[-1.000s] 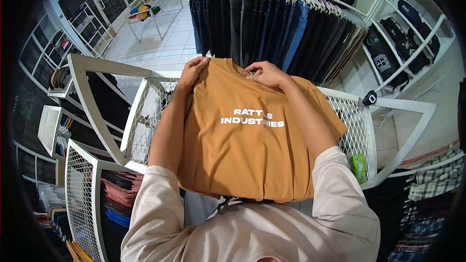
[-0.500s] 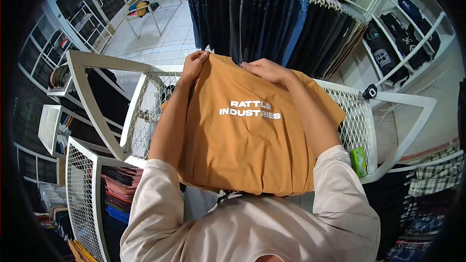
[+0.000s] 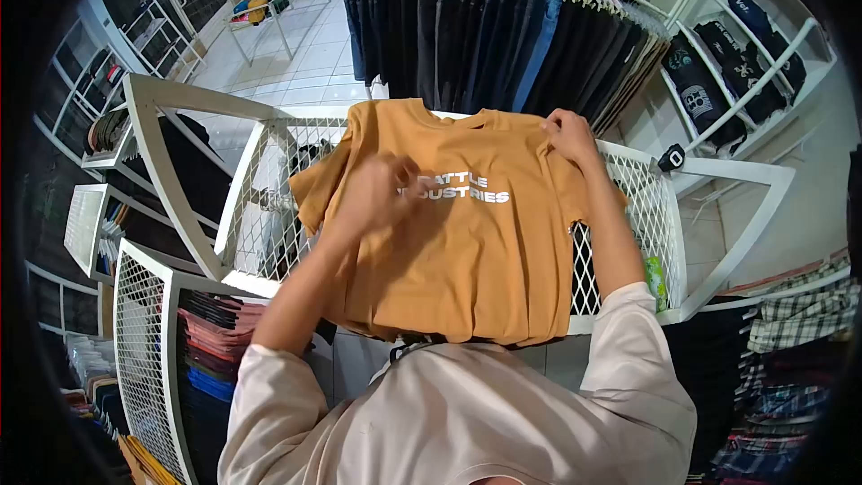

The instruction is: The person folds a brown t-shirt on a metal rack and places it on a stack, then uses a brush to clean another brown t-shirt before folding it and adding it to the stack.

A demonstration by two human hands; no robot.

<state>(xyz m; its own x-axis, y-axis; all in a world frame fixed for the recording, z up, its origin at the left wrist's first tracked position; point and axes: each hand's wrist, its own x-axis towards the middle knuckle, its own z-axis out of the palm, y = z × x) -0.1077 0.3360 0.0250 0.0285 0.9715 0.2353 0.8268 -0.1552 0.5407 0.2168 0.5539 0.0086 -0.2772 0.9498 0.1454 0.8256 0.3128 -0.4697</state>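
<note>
An orange T-shirt [image 3: 476, 251] with white lettering lies spread front-up across a white wire-mesh basket table [image 3: 628, 189]. My right hand [image 3: 567, 136] pinches the shirt at its right shoulder, near the collar. My left hand [image 3: 382, 190] is blurred with motion and hovers over the chest print, fingers loosely curled, holding nothing that I can see. The shirt's hem hangs over the table's near edge against my body.
A curved rail of dark trousers and jeans [image 3: 503, 27] hangs just behind the table. White shelving with black shirts [image 3: 736, 63] stands at the right, folded stacks [image 3: 215, 350] at lower left. A small green pack [image 3: 658, 277] sits on the table's right side.
The shirt, held up by both hands at the collar, now lies flat on the mesh table. My left hand let go and moved down over the print; my right slid to the right shoulder.
</note>
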